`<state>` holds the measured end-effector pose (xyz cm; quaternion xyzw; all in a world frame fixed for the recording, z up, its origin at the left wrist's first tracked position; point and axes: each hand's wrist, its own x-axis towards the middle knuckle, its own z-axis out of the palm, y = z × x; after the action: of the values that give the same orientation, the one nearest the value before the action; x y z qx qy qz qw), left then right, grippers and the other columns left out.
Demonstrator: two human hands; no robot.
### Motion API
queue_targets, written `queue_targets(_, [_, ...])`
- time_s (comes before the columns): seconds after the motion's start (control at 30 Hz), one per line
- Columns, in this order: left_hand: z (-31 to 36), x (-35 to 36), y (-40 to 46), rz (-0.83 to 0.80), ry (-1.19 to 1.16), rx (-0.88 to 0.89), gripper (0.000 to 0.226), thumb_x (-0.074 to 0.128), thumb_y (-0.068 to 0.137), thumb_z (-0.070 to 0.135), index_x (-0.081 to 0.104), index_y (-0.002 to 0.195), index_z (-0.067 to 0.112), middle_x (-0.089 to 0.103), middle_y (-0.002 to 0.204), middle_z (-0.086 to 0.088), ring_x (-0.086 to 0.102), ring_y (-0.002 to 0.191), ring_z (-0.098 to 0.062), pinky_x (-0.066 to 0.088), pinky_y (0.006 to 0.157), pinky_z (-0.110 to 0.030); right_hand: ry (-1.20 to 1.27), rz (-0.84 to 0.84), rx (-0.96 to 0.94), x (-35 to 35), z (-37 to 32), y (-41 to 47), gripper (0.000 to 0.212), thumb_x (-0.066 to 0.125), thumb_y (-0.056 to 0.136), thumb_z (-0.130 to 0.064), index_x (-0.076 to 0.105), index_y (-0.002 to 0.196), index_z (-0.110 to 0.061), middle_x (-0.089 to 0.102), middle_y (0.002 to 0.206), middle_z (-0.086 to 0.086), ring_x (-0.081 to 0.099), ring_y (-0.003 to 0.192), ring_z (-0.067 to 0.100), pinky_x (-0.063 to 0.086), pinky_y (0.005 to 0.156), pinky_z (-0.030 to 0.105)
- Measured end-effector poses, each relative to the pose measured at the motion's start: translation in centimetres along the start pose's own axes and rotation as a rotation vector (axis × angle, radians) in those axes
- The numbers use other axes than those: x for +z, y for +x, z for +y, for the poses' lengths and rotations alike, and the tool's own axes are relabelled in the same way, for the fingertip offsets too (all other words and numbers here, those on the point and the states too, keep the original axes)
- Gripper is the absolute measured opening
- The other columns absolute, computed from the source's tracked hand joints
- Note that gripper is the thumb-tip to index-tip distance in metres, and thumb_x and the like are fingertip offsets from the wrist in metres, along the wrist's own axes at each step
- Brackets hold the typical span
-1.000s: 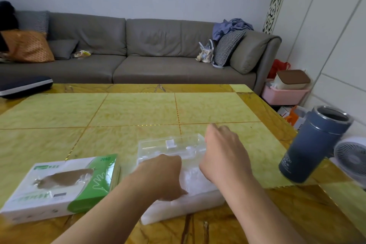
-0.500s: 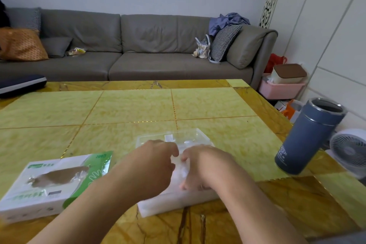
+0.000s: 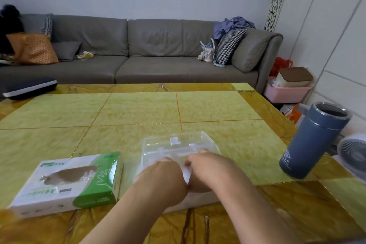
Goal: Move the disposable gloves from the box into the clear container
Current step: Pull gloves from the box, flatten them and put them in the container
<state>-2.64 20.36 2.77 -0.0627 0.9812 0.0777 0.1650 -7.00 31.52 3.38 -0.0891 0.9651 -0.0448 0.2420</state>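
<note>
The clear container (image 3: 179, 141) stands near the table's front edge, its lid tipped open at the back. A white stack of disposable gloves (image 3: 200, 201) fills it. Both my hands are over this stack, side by side and touching. My left hand (image 3: 161, 181) has its fingers curled down into the gloves. My right hand (image 3: 208, 172) curls down in the same way, with a fold of white glove showing between the two hands. The fingertips are hidden. The green and white glove box (image 3: 67, 183) lies flat to the left, its top slot torn open.
A blue insulated cup (image 3: 313, 140) stands at the table's right edge, with a white fan (image 3: 354, 154) beyond it. A dark cushion (image 3: 29, 87) lies at the far left. The grey sofa (image 3: 138, 53) runs behind the yellow table (image 3: 138, 111).
My right hand came back from the container's far rim to the middle. Both hands have closed in together on the gloves, lower in the container.
</note>
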Motion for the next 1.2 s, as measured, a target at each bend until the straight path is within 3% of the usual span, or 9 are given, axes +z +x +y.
queue_targets(0.13, [0.1, 0.1, 1.1, -0.062, -0.084, -0.059, 0.053, 0.052, 0.098, 0.028, 0.037, 0.137, -0.004, 0.055, 0.087, -0.001, 0.057, 0.075, -0.015, 0.042, 0.062, -0.026, 0.035, -0.012, 0.014, 0.1, 0.3, 0.0, 0.059, 0.069, 0.088, -0.032, 0.052, 0.145, -0.033, 0.039, 0.148, 0.000, 0.063, 0.114, 0.026, 0.052, 0.099, 0.042])
queue_targets(0.27, [-0.4, 0.7, 0.2, 0.139, -0.136, -0.020, 0.026, 0.051, 0.100, 0.029, 0.037, 0.110, 0.009, 0.047, 0.075, 0.003, 0.046, 0.059, -0.009, 0.031, 0.047, -0.023, 0.010, -0.021, 0.015, 0.1, 0.2, 0.1, 0.062, 0.070, 0.089, -0.033, 0.049, 0.148, -0.033, 0.037, 0.150, 0.003, 0.063, 0.113, 0.028, 0.052, 0.098, 0.042])
queue_targets(0.4, [-1.3, 1.5, -1.0, 0.240, -0.155, 0.193, 0.016, 0.046, 0.103, 0.036, 0.038, 0.114, 0.030, 0.055, 0.085, 0.005, 0.056, 0.071, -0.019, 0.044, 0.057, -0.030, -0.012, -0.040, 0.010, 0.0, -0.1, 0.3, 0.063, 0.064, 0.093, -0.032, 0.044, 0.153, -0.031, 0.032, 0.155, 0.006, 0.063, 0.111, 0.027, 0.053, 0.099, 0.043])
queue_targets(0.53, [-1.8, 1.0, -0.7, 0.177, -0.154, 0.250, 0.048, 0.045, 0.101, 0.035, 0.031, 0.141, 0.057, 0.065, 0.105, 0.008, 0.060, 0.080, -0.016, 0.053, 0.071, -0.031, -0.014, -0.027, 0.002, 0.0, -0.3, 0.3, 0.062, 0.062, 0.093, -0.033, 0.044, 0.152, -0.031, 0.035, 0.151, 0.007, 0.063, 0.112, 0.028, 0.053, 0.096, 0.043])
queue_targets(0.7, [-1.6, 1.2, -0.2, 0.171, -0.144, 0.193, 0.049, 0.044, 0.102, 0.036, 0.030, 0.147, 0.046, 0.054, 0.098, 0.002, 0.057, 0.082, -0.020, 0.051, 0.072, -0.031, -0.014, -0.022, 0.013, -0.1, -0.3, -0.2, 0.061, 0.064, 0.094, -0.038, 0.045, 0.152, -0.029, 0.036, 0.150, 0.004, 0.064, 0.112, 0.027, 0.053, 0.100, 0.043])
queue_targets(0.83, [-1.2, 1.4, -0.1, 0.167, -0.133, 0.091, 0.014, 0.046, 0.100, 0.030, 0.043, 0.110, 0.022, 0.048, 0.082, 0.005, 0.052, 0.076, -0.018, 0.033, 0.053, -0.026, 0.022, -0.016, 0.011, 0.0, -0.1, -0.6, 0.052, 0.061, 0.093, -0.035, 0.053, 0.144, -0.025, 0.038, 0.151, 0.002, 0.064, 0.110, 0.027, 0.053, 0.099, 0.044])
queue_targets(0.9, [-0.9, 1.2, 0.0, 0.127, -0.103, 0.045, 0.017, 0.047, 0.101, 0.031, 0.044, 0.109, 0.017, 0.041, 0.078, 0.005, 0.050, 0.074, -0.018, 0.030, 0.051, -0.025, 0.037, -0.008, 0.016, 0.0, 0.0, -0.6, 0.052, 0.061, 0.093, -0.036, 0.053, 0.143, -0.025, 0.038, 0.151, 0.002, 0.064, 0.109, 0.027, 0.054, 0.098, 0.043])
queue_targets(1.1, [-0.1, 0.0, 1.9, -0.095, -0.021, 0.004, 0.044, 0.058, 0.098, 0.030, 0.046, 0.129, 0.001, 0.047, 0.080, -0.001, 0.054, 0.073, -0.016, 0.042, 0.065, -0.027, 0.093, -0.027, 0.078, 0.0, 0.3, 0.1, 0.045, 0.075, 0.084, -0.030, 0.062, 0.124, -0.013, 0.054, 0.126, 0.007, 0.058, 0.077, 0.025, 0.050, 0.069, 0.030])
queue_targets(1.2, [0.2, -1.3, 1.7, -0.229, 0.070, 0.096, 0.038, 0.050, 0.106, 0.021, 0.045, 0.136, -0.001, 0.062, 0.105, -0.010, 0.063, 0.102, -0.025, 0.049, 0.085, -0.035, 0.128, -0.035, 0.095, 0.2, 0.5, 0.4, 0.050, 0.075, 0.088, -0.022, 0.050, 0.130, -0.013, 0.041, 0.135, 0.011, 0.058, 0.093, 0.034, 0.048, 0.079, 0.035])
